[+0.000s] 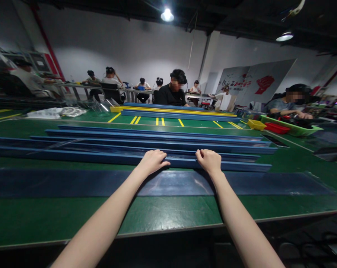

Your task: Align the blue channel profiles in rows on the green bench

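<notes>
A long blue channel strip [182, 162] with raised edges lies crosswise in front of me. My left hand [153, 160] is closed over its near edge, fingers curled to the far side and thumb pointing right. A short stretch to the right, my right hand [209, 160] grips the same strip, its fingertips hidden. Closer to me, a flat, shiny transparent strip [101, 183] is laid along the table, beneath my wrists. More blue channel strips [162, 139] lie parallel just beyond my hands.
The green table [162, 217] ends at a pale near edge. Farther off are a yellow strip [157, 109] between blue ones, clear plastic bags [56, 112], a yellow tray [256, 124], a red tray [277, 128] and a green basket [305, 130]. A person [171, 95] sits opposite; another [288, 102] works at right.
</notes>
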The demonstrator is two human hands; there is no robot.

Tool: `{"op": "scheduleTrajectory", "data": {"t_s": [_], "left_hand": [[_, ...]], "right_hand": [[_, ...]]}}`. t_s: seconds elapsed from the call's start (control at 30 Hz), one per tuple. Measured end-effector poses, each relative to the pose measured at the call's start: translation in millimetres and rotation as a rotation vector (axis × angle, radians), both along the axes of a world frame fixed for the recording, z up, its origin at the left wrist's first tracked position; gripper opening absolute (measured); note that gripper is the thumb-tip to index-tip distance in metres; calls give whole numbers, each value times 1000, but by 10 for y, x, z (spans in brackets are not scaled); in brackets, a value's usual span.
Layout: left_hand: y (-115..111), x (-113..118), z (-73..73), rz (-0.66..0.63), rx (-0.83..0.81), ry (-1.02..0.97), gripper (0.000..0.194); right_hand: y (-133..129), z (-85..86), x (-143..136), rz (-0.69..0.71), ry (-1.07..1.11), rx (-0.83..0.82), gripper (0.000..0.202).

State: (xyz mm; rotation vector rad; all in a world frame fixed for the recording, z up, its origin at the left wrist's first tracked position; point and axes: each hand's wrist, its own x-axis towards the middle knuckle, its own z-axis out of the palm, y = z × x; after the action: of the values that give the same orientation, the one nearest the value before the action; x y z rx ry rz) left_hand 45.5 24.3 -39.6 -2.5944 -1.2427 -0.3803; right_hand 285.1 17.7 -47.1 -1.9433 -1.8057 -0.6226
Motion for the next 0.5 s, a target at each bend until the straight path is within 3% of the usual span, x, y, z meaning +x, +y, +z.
{"op": "scheduleTrajectory", "data": {"t_s": [0.27, 0.5], "left_hand": [[-4, -5, 2, -3, 24, 3, 31], [-8, 8, 25, 28, 8, 10, 34]], "right_hand": [[15, -56, -221, 206, -11, 97, 39], [61, -54, -253, 147, 18, -18, 38]]}}
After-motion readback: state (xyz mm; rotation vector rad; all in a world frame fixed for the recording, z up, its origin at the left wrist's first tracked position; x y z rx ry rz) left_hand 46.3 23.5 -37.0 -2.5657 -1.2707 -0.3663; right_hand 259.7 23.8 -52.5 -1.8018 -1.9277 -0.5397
